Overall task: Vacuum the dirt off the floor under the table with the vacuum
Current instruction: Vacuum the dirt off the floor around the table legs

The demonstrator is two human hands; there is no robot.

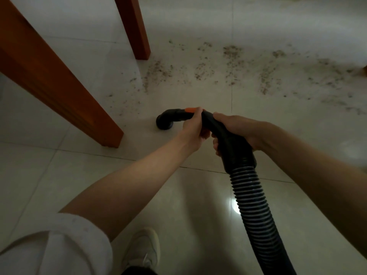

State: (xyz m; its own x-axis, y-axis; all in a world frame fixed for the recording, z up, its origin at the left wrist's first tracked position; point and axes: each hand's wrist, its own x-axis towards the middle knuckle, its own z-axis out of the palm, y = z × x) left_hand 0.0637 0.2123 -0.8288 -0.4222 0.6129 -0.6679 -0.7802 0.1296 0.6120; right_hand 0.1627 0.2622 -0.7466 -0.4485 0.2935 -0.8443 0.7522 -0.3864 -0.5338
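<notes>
near table leg [59, 80] stands far left of the fingers, a second table leg [132, 26] beyond it. vacuum nozzle [165, 121], black elbow, mouth down on or just above the tile floor [59, 175], just left of the left fingertips; contact not resolvable. orange tab [189, 109] touching the left fingers. left hand [193, 129] wrapped closed around the black hose handle [230, 143]. right hand [236, 132] just behind it, fingers curled shut around the same handle. ribbed hose [256, 211] runs back from under the right hand. dirt [238, 70] scattered beyond the fingers, ahead and rightward, apart from the nozzle. white shoe [143, 249] below.
</notes>
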